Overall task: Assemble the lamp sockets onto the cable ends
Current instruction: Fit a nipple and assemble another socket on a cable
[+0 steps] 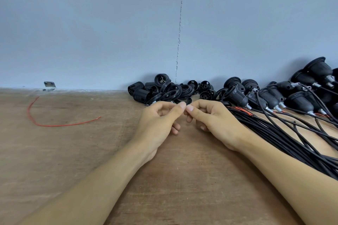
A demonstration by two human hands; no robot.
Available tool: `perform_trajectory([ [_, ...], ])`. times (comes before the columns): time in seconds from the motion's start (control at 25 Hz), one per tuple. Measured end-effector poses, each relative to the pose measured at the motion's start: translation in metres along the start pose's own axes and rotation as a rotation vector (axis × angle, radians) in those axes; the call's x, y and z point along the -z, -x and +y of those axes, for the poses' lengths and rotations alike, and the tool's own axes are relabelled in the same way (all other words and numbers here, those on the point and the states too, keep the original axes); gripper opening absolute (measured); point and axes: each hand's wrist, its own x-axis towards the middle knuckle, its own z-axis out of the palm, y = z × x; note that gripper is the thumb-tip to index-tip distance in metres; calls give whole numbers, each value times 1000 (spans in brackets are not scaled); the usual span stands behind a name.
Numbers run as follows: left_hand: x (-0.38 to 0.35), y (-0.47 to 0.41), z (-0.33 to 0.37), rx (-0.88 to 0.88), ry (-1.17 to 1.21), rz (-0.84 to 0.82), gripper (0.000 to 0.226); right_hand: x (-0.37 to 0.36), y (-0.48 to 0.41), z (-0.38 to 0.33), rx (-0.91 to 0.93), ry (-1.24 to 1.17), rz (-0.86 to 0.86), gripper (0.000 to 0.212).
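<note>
My left hand [161, 120] and my right hand [214, 122] meet fingertip to fingertip over the wooden table [73, 151]. Both have curled fingers, with thumb and forefinger pinching something very small between them; it is almost wholly hidden. Just behind my hands lies a pile of loose black socket parts [164, 91], shells and rings, against the wall. To the right are several assembled black lamp sockets [274, 97] with cables attached. A thick bundle of black cables [292, 137] runs from them under my right forearm, with red wire ends [243, 109] showing.
A loose red wire [54, 125] curves across the table at the left. A small metal bracket [49, 86] sits where the table meets the grey-blue wall [128, 33]. The table's near edge is out of view.
</note>
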Motion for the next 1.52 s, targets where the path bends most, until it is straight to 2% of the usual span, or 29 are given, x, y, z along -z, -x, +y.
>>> perform_trajectory([
  [0.08, 1, -1, -2, 8, -22, 4, 15, 1, -1, 0, -3, -53, 18, 23],
  [0.16, 3, -2, -2, 27, -49, 1, 24, 2, -2, 0, -14, -104, 40, 23],
  [0.32, 1, -2, -1, 23, -25, -21, 15, 1, -2, 3, -6, -32, 17, 26],
  [0.44, 1, -2, 0, 39, -12, -1, 22, 1, -2, 4, -1, 15, -10, 28],
  [0.52, 2, -4, -1, 43, -60, 5, 13, 3, -3, 3, -15, -63, 8, 27],
  [0.64, 4, -4, -3, 55, -108, 8, 22, 6, -4, 1, -47, -179, 46, 24],
  [0.76, 3, -2, 0, 50, -76, -14, 15, 4, -3, 2, -49, -117, 29, 24],
  [0.88, 1, -1, 2, 54, -54, -27, 27, 2, -3, 4, -38, -38, 9, 27],
  [1.0, 2, -2, 1, 54, -108, -3, 13, 3, -3, 3, -36, -82, 19, 27],
  [1.12, 3, -2, -1, 41, -177, -16, 24, 5, -5, 2, -54, -144, 55, 24],
  [1.28, 3, -2, -1, 33, -189, -21, 22, 3, -5, 5, -71, -131, 68, 23],
  [1.4, 2, -2, -2, 32, -189, -16, 17, 2, -7, 8, -54, 34, 190, 18],
  [1.52, 1, -2, -2, 23, -195, -13, 15, 6, -10, 11, 104, 498, 386, 11],
])
